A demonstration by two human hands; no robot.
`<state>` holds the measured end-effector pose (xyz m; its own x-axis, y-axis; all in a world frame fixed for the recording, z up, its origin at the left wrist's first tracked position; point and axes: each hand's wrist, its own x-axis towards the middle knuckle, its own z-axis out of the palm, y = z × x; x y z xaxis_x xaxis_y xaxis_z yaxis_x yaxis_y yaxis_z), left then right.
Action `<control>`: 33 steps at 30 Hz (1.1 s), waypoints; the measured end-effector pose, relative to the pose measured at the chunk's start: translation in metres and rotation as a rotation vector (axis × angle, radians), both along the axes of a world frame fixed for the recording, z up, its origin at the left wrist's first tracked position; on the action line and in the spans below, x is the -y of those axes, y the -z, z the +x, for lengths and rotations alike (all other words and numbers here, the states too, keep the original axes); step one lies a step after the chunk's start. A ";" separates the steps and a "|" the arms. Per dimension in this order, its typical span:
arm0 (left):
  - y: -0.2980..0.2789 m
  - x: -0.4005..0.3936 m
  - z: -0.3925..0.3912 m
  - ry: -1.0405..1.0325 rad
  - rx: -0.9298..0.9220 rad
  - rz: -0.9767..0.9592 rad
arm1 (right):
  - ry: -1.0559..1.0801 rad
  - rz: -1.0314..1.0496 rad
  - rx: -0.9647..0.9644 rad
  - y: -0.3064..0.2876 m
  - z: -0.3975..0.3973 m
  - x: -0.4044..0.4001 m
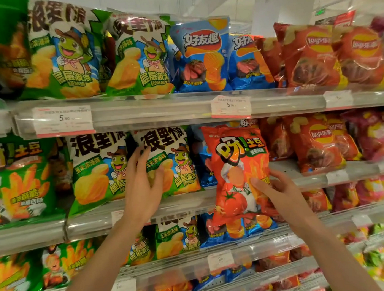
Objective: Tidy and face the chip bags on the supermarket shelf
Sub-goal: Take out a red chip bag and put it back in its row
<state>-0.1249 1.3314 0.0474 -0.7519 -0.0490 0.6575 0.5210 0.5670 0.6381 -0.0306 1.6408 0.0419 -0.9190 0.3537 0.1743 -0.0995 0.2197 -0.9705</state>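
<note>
My right hand [273,188] grips a red-orange tomato chip bag [235,165] by its lower right side. The bag is upright, out in front of the blue bags [202,167] on the middle shelf. My left hand [143,182] lies with spread fingers on a green frog-cartoon chip bag [178,159] standing on that shelf, thumb pressed to its front. A second green frog bag [93,171] stands just to its left.
The top shelf holds green frog bags [64,54], blue steak-flavour bags [201,57] and red Lay's bags [311,57]. Red Lay's bags [316,142] fill the middle shelf's right side. Green fries bags [20,180] stand at the left. Price tags [230,107] hang on the clear shelf rails.
</note>
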 end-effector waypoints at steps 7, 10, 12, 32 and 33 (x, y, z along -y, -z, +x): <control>-0.006 -0.055 0.040 0.408 0.172 0.036 | -0.050 -0.093 -0.018 0.001 0.003 0.012; 0.003 -0.080 0.049 0.520 0.307 0.090 | -0.052 -0.095 -0.021 0.004 0.008 0.016; 0.009 -0.091 0.053 0.499 0.319 0.082 | -0.039 -0.076 -0.019 0.009 0.011 0.015; 0.035 -0.054 0.097 0.303 0.412 0.230 | -0.193 -0.171 -0.015 0.045 0.023 0.053; 0.036 -0.046 0.100 0.305 0.411 0.244 | -0.189 -0.159 -0.015 0.044 0.026 0.061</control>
